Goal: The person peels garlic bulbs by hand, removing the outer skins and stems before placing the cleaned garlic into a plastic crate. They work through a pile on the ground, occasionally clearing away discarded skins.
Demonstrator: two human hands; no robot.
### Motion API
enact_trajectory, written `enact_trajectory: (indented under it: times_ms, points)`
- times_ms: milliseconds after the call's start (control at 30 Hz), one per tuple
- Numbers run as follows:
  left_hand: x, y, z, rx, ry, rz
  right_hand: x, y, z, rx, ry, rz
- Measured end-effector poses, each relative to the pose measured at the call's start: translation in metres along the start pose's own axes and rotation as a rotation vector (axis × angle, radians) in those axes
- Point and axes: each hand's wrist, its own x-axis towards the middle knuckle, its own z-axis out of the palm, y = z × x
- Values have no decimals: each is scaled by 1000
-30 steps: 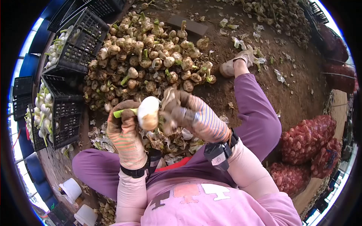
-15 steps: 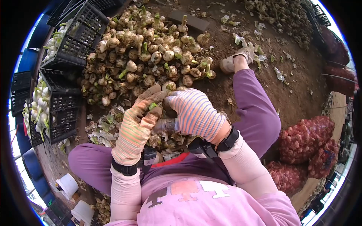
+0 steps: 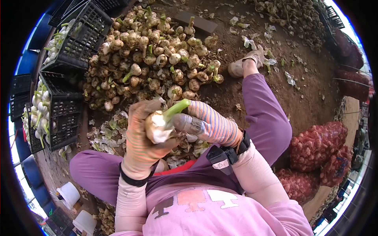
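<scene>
A garlic bulb (image 3: 156, 126) with a thick green stem is in front of my lap, its pale flesh partly bared and brownish skin on its left side. My left hand (image 3: 138, 131), in a striped glove with soiled fingers, is wrapped round the bulb. From the right, my right hand (image 3: 214, 124), gloved likewise, is closed at the stem and loose outer skin, its dirty thumb pointing at the bulb. The fingers behind the stem are partly hidden. Just beyond my hands lies a large heap of unpeeled garlic (image 3: 157, 51), soil-stained with cut stems.
Black crates (image 3: 65, 114) of cleaned white garlic stand at the left. Peeled skins (image 3: 108, 135) litter the ground by my legs. Red net sacks (image 3: 319, 145) lie at the right. White buckets (image 3: 70, 192) are at lower left. A flat board (image 3: 195, 21) lies behind the heap.
Both hands have turned, bringing the garlic bulb into plain view with its stem pointing up and right. Before, only a bit of green showed between the fingers.
</scene>
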Motion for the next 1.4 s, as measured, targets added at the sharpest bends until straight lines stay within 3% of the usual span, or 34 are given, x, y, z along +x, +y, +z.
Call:
enact_trajectory:
  times_ms: [33, 67, 100, 133, 167, 200, 233, 300, 367, 433, 500, 533, 567, 633, 700, 733, 767, 800, 867, 900, 933, 967, 1000, 1033, 1100, 1200, 1233, 1267, 1300, 1333, 1367, 1400]
  points:
    - [-9, -3, 2, -426, 30, -117, -1, 1, -1, -98, -28, -77]
    - [-7, 9, -3, -487, 10, -242, -3, -6, -1, -93, -58, 61]
    - [-4, 20, -9, -546, -10, -368, -1, -1, -1, -93, -60, 63]
    - [-5, 18, -9, -547, -5, -369, 3, 7, -1, -176, -80, -85]
    - [-6, 14, -9, -744, 31, -397, 6, 10, -1, -258, -100, -234]
    - [-7, 11, -8, -942, 63, -423, 5, 7, 0, -231, -88, -127]
    - [-8, 10, -4, -944, 61, -426, 5, 8, 2, -231, -84, -124]
    - [-8, 12, 9, -613, 268, -338, 9, 12, 12, -77, 154, -13]
    - [-10, 6, 7, -145, 102, -215, 8, 13, 22, 69, 271, -64]
    - [-13, -5, 16, -384, 151, -33, 7, 8, 24, 309, 280, 55]
    - [-5, 6, 18, -608, 274, -163, 4, 8, 19, 321, 243, 82]
    - [3, 17, 9, -766, 174, -425, 3, 12, 18, 189, 227, 5]
    - [4, 18, -4, -1263, -10, -569, 3, 13, 16, 55, 209, -73]
    - [4, 9, -12, -1204, -54, -621, 0, 8, 14, 164, 197, -20]
    - [5, -2, -16, -1082, -134, -716, 1, -2, 5, -21, -34, 81]
    - [6, -6, -16, -1018, -175, -765, 2, 4, -1, -130, -49, 77]
    - [8, -9, -16, -954, -218, -810, -1, -1, -1, -33, 28, 245]
    - [14, -8, -9, -884, -85, -946, 0, 0, 1, 4, 158, 168]
    - [15, -9, 1, -707, 41, -687, 7, 13, 13, 228, 456, 12]
    - [16, 4, 12, -659, 113, -583, 7, 17, 16, 231, 460, 4]
    - [6, -8, 25, -676, 157, -381, 5, 20, 18, 77, 460, 33]
    - [7, 12, 29, -695, 147, -331, 5, 18, 21, -76, 450, 67]
    - [8, 7, 27, -627, 151, -358, 5, 12, 22, -318, 326, -26]
    - [11, 0, 23, -559, 155, -381, 2, 3, 25, -457, 229, 152]
    - [13, -5, 17, -506, 116, -371, 0, 7, 23, -263, 217, 86]
    - [14, -26, 9, -421, -24, -333, -2, -6, 10, -300, 78, 70]
    - [11, -34, 7, -387, -116, -303, -4, -3, 10, -299, 80, 70]
    - [15, -7, 5, -382, 9, -527, -6, 2, 9, -147, 80, 73]
    - [15, 1, 6, -381, 10, -527, -7, 9, 8, 6, 78, 77]
    - [14, 5, 7, -613, 84, -579, -10, 19, 4, 205, 184, 130]
    - [11, 7, 8, -845, 159, -629, -5, 20, -4, 30, 270, -10]
    - [8, 0, -5, -902, -4, -637, -5, 16, -12, 121, 377, 47]
